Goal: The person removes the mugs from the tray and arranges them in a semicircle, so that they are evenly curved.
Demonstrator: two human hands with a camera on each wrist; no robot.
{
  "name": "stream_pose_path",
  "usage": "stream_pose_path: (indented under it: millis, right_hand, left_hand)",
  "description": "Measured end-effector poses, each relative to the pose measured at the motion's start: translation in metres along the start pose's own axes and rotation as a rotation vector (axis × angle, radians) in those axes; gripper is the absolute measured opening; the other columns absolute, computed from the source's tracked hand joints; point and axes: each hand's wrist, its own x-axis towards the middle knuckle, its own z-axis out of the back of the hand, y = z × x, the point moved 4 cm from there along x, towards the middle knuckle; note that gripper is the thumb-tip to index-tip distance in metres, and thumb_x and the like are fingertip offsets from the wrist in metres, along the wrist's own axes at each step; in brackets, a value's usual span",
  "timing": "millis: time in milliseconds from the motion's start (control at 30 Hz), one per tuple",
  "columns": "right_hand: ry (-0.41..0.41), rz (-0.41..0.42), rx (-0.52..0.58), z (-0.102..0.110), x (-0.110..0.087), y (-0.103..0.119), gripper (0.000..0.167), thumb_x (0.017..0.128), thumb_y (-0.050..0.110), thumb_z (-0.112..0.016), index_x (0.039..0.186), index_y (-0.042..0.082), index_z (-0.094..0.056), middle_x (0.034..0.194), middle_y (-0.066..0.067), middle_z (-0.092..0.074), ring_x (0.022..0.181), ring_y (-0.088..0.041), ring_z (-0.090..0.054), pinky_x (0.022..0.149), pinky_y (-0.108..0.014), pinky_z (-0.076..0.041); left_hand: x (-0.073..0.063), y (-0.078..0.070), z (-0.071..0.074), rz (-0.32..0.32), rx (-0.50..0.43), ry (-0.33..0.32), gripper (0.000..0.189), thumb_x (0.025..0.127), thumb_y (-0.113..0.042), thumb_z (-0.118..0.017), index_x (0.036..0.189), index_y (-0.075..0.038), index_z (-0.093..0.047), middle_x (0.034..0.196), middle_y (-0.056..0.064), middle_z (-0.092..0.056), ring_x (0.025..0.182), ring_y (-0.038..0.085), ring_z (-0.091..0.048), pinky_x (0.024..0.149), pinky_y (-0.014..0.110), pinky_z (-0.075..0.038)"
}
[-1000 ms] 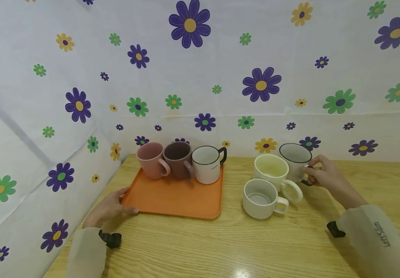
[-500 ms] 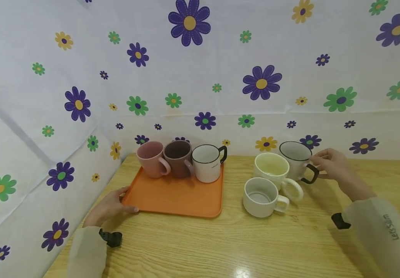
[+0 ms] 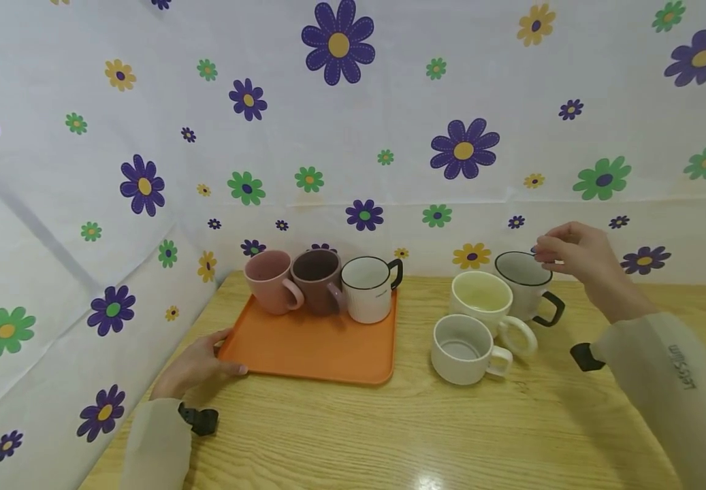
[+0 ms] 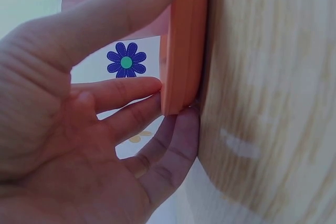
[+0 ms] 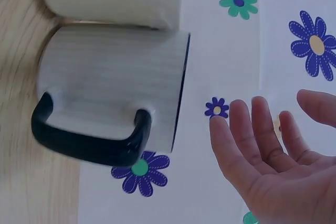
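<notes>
My left hand (image 3: 192, 367) holds the near left corner of an orange tray (image 3: 312, 354); in the left wrist view its thumb and fingertips lie against the tray's edge. On the tray's back stand a pink mug (image 3: 267, 286), a dark brown mug (image 3: 316, 289) and a white black-rimmed mug (image 3: 366, 299). My right hand (image 3: 585, 262) is in the air just above and right of another white mug (image 3: 518, 292) with a black handle. In the right wrist view, a gap shows between its loosely bent fingers (image 5: 226, 145) and that mug. The hand holds nothing.
Close in front of the black-handled mug are a pale yellow mug (image 3: 481, 299) with a ring handle and a low white cup (image 3: 461, 357). Everything stands on a wooden table (image 3: 340, 435). A flower-print cloth (image 3: 389, 122) hangs behind and at the left.
My right hand has let go of the black-handled mug's handle, drawn off to the right, then risen above its rim. The mug stays in place, and my left hand remains on the tray.
</notes>
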Motion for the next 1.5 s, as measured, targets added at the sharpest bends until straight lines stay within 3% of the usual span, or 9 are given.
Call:
stream_pose_path:
  millis: [333, 433, 567, 767, 900, 1133, 1500]
  right_hand:
    - [0.109, 0.022, -0.004, -0.014, 0.005, 0.015, 0.055, 0.107, 0.034, -0.049, 0.139, -0.010, -0.041, 0.133, -0.024, -0.052, 0.096, -0.007, -0.059, 0.085, -0.017, -0.053]
    - [0.147, 0.025, -0.008, -0.019, 0.008, 0.019, 0.057, 0.107, 0.035, -0.049, 0.142, -0.010, -0.039, 0.138, -0.027, -0.048, 0.100, -0.010, -0.059, 0.088, -0.018, -0.053]
    - [0.167, 0.023, 0.008, -0.026, 0.011, 0.024, 0.059, 0.107, 0.035, -0.049, 0.144, -0.009, -0.038, 0.140, -0.026, -0.048, 0.107, -0.016, -0.059, 0.092, -0.022, -0.053]
    - [0.109, 0.012, 0.039, -0.039, 0.015, 0.035, 0.056, 0.108, 0.032, -0.047, 0.145, -0.009, -0.039, 0.141, -0.027, -0.048, 0.123, -0.036, -0.053, 0.105, -0.039, -0.046]
    - [0.104, 0.007, 0.059, -0.050, 0.020, 0.043, 0.051, 0.108, 0.027, -0.049, 0.144, -0.009, -0.041, 0.141, -0.027, -0.049, 0.123, -0.036, -0.053, 0.108, -0.043, -0.043]
    - [0.205, 0.004, 0.063, -0.074, 0.028, 0.054, 0.043, 0.108, 0.022, -0.050, 0.139, -0.008, -0.045, 0.137, -0.027, -0.050, 0.124, -0.039, -0.052, 0.110, -0.050, -0.041]
    - [0.382, 0.047, 0.045, -0.106, 0.028, 0.074, 0.041, 0.107, 0.019, -0.051, 0.136, -0.010, -0.047, 0.135, -0.029, -0.052, 0.126, -0.042, -0.050, 0.110, -0.051, -0.042]
  left_hand:
    - [0.004, -0.001, -0.002, -0.008, 0.000, 0.009, 0.098, 0.083, -0.022, -0.086, 0.151, 0.017, -0.027, 0.146, 0.042, -0.038, 0.131, 0.054, -0.043, 0.109, 0.064, -0.035]
    - [0.005, -0.003, -0.002, -0.002, 0.001, 0.007, 0.098, 0.083, -0.022, -0.086, 0.151, 0.017, -0.027, 0.145, 0.042, -0.039, 0.130, 0.053, -0.044, 0.109, 0.063, -0.035]
    - [0.006, -0.005, -0.002, -0.012, -0.003, 0.010, 0.098, 0.083, -0.022, -0.086, 0.151, 0.017, -0.027, 0.146, 0.042, -0.038, 0.131, 0.054, -0.043, 0.109, 0.063, -0.034]
    - [0.008, -0.006, -0.003, -0.037, -0.004, 0.007, 0.098, 0.082, -0.020, -0.087, 0.150, 0.018, -0.028, 0.144, 0.042, -0.040, 0.129, 0.053, -0.045, 0.108, 0.062, -0.036]
    - [0.008, -0.006, -0.003, -0.038, -0.005, 0.004, 0.097, 0.082, -0.020, -0.087, 0.149, 0.018, -0.029, 0.144, 0.043, -0.040, 0.130, 0.053, -0.044, 0.109, 0.062, -0.036]
    - [0.002, -0.003, -0.003, -0.006, -0.001, -0.008, 0.096, 0.082, -0.020, -0.086, 0.149, 0.018, -0.029, 0.142, 0.042, -0.043, 0.129, 0.053, -0.045, 0.109, 0.062, -0.035]
    - [0.003, 0.000, -0.002, -0.016, 0.004, -0.005, 0.097, 0.082, -0.021, -0.087, 0.149, 0.019, -0.029, 0.139, 0.042, -0.046, 0.126, 0.052, -0.050, 0.106, 0.061, -0.040]
